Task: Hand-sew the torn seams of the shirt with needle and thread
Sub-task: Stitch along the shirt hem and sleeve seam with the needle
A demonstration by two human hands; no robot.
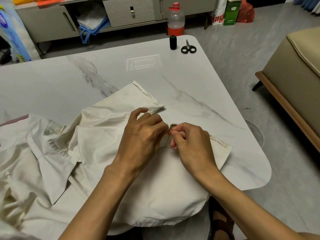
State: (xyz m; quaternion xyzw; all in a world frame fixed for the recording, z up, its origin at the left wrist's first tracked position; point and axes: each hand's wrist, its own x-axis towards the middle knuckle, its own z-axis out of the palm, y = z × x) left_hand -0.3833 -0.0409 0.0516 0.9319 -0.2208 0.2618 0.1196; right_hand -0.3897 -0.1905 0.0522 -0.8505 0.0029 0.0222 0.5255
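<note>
A cream shirt [97, 135] lies spread over the near half of the marble table [199, 87]. My left hand [143, 134] pinches a fold of the shirt's edge between fingers and thumb. Right beside it, my right hand [192, 144] is curled, its fingertips pinched together at the same spot; the needle itself is too small to make out. A loop of dark thread [163, 148] hangs between the two hands onto the cloth. A line of dark stitches [218, 142] runs along the shirt's hem to the right of my right hand.
A black thread spool [173, 42] and small black scissors [188, 48] stand at the table's far right corner. Behind the table sit a plastic bottle [176, 19] and a grey cabinet [128, 13]. A beige sofa [297, 80] is on the right.
</note>
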